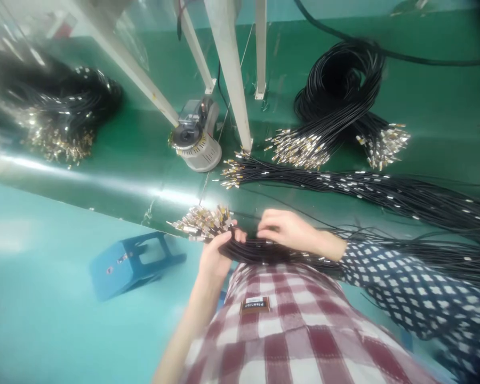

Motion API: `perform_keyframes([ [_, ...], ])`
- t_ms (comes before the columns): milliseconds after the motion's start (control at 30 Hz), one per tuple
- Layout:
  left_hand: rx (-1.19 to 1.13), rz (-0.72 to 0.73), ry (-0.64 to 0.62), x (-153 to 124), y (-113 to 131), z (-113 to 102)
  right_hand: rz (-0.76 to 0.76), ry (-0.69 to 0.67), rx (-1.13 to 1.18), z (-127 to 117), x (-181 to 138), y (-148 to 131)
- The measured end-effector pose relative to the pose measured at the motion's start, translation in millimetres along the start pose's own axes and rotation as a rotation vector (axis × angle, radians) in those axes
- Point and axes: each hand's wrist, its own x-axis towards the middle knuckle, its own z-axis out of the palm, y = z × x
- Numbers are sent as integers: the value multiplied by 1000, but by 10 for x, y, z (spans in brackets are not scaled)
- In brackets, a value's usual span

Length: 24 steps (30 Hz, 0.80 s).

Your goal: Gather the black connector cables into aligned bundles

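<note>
My left hand [214, 256] is closed around a thick bundle of thin black cables [264, 250] just behind their gold connector ends [202, 221], at the near edge of the green bench [124, 160]. My right hand [286, 229], its arm in a dotted black-and-white sleeve, lies on top of the same bundle with fingers curled over the cables. The bundle runs to the right across my red-and-white checked apron [296, 325].
More black cable lots lie on the bench: a long fanned row [364, 186], a coiled hank with gold tips [340, 96] at the back right, another blurred pile [64, 106] at the left. A round grey tape dispenser [196, 136] stands by white frame legs [230, 74]. A blue stool [134, 261] stands on the floor.
</note>
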Motion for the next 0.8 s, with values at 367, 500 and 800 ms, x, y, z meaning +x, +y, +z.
perform_keyframes([
  [367, -28, -5, -21, 11, -5, -17, -22, -57, 102, 37, -12, -70],
  [500, 29, -46, 20, 1, 11, -58, -49, -141, 105, 49, 180, -138],
  [800, 35, -40, 66, 46, 15, -125, 521, 143, -278, 123, 750, 896],
])
